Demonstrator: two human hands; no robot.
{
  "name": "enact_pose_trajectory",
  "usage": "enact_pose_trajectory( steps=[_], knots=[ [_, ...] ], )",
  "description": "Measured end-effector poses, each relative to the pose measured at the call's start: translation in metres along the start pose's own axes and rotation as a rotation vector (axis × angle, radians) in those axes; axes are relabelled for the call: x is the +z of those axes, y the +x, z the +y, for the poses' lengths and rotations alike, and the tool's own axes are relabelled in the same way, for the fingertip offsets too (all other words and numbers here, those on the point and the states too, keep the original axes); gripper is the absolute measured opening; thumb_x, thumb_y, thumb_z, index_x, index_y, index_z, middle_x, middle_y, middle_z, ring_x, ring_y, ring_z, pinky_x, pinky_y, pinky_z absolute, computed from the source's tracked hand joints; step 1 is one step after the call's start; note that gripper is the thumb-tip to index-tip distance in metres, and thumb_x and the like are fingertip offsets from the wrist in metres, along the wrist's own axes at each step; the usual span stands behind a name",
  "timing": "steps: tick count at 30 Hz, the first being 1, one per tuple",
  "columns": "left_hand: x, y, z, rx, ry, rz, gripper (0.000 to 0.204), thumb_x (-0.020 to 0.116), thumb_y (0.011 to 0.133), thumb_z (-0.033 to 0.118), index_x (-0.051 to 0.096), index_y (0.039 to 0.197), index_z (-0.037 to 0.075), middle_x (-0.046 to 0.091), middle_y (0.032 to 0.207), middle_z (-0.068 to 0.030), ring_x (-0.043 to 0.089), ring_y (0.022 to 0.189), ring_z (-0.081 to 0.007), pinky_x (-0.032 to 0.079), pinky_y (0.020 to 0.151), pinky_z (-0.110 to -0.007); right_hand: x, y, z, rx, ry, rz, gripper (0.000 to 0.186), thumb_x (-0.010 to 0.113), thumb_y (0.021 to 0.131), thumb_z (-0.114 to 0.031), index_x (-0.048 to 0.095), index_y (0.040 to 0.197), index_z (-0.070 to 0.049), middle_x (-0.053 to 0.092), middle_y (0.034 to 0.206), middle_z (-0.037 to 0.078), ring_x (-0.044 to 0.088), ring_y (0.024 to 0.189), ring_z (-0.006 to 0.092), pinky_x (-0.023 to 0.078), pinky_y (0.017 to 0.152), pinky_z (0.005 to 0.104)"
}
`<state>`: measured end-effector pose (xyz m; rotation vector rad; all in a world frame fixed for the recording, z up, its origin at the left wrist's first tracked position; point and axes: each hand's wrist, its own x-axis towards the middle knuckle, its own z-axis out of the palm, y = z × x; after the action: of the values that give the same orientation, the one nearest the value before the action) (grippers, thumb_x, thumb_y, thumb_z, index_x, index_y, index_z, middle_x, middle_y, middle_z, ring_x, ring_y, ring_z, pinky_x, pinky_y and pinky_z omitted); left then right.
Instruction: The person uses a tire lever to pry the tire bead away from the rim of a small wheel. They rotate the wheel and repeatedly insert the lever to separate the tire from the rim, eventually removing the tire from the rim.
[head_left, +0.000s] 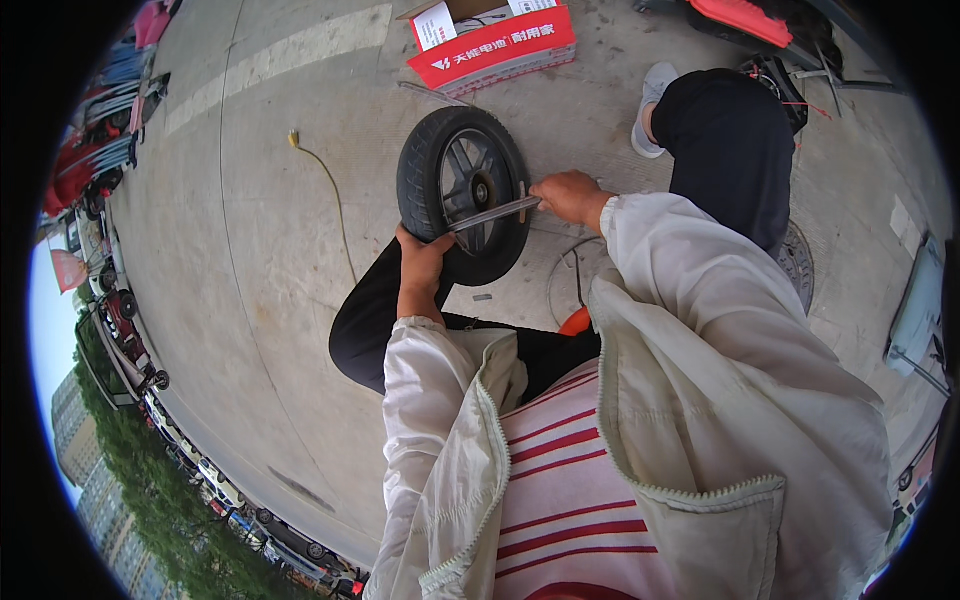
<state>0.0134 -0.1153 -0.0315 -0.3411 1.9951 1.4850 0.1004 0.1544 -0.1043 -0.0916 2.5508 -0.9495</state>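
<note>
A black scooter wheel, its tyre on a dark spoked rim, stands tilted in front of me by my bent left leg. My left hand is closed around the tyre's near left edge, thumb and fingers pressing on the rubber. With my right hand I grip one end of a flat metal tyre lever at the wheel's right side. The lever lies across the spokes, its other end by my left fingers. A short thin upright piece shows at the rim beside my right hand; what it is I cannot tell.
A red and white cardboard box stands open beyond the wheel, with a thin metal rod before it. A yellow hose lies on the concrete to the left. An orange-ended tool is near my lap. Parked vehicles line the far left.
</note>
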Motion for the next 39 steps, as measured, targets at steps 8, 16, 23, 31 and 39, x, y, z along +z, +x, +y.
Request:
enact_pose_trajectory(
  steps=[8, 16, 23, 31, 39],
  knots=[
    [0.005, -0.006, 0.009, -0.018, -0.017, -0.005, 0.079, 0.069, 0.074, -0.008, 0.022, 0.136, 0.0, 0.049, 0.121, -0.017, 0.054, 0.107, -0.0255, 0.047, 0.091, -0.035, 0.0, 0.012, -0.001, 0.005, -0.092, -0.002, 0.011, 0.059, 0.083, -0.014, 0.067, 0.088, -0.011, 0.067, 0.087, 0.013, 0.065, 0.087, 0.0343, 0.051, 0.075, 0.0453],
    [0.009, -0.006, 0.011, -0.014, 0.013, -0.004, 0.082, 0.07, 0.075, -0.005, 0.018, 0.139, 0.0, 0.048, 0.122, -0.0168, 0.053, 0.109, -0.0254, 0.045, 0.093, -0.033, 0.014, 0.037, 0.0, 0.036, -0.338, 0.062, 0.015, 0.054, 0.085, -0.012, 0.069, 0.088, -0.011, 0.067, 0.093, 0.009, 0.066, 0.091, 0.0266, 0.048, 0.081, 0.0418],
    [0.008, -0.005, 0.002, 0.119, 0.13, 0.014, 0.082, 0.068, 0.079, -0.004, 0.015, 0.142, 0.002, 0.049, 0.123, -0.0185, 0.055, 0.108, -0.0258, 0.049, 0.09, -0.034, 0.002, 0.065, 0.0, -0.005, -0.449, 0.112, 0.016, 0.054, 0.084, -0.012, 0.069, 0.089, -0.015, 0.066, 0.094, 0.006, 0.064, 0.093, 0.0229, 0.043, 0.085, 0.0372],
    [0.006, 0.0, -0.009, 0.156, 0.264, 0.025, 0.094, 0.074, 0.074, 0.0, 0.009, 0.142, -0.005, 0.043, 0.129, -0.0215, 0.048, 0.118, -0.0272, 0.039, 0.099, -0.032, -0.026, 0.075, 0.004, -0.147, -0.647, 0.301, 0.014, 0.055, 0.083, -0.015, 0.068, 0.089, -0.016, 0.065, 0.092, 0.002, 0.06, 0.099, 0.0207, 0.036, 0.094, 0.0381],
    [0.005, -0.006, -0.026, 0.243, 0.377, 0.056, 0.089, 0.076, 0.075, 0.004, 0.013, 0.137, -0.005, 0.049, 0.12, -0.019, 0.055, 0.105, -0.0239, 0.049, 0.087, -0.034, -0.069, 0.036, 0.012, -0.038, -0.708, 0.342, 0.016, 0.055, 0.082, -0.012, 0.069, 0.09, -0.013, 0.065, 0.092, 0.004, 0.06, 0.097, 0.0212, 0.036, 0.094, 0.0363]
  ],
)
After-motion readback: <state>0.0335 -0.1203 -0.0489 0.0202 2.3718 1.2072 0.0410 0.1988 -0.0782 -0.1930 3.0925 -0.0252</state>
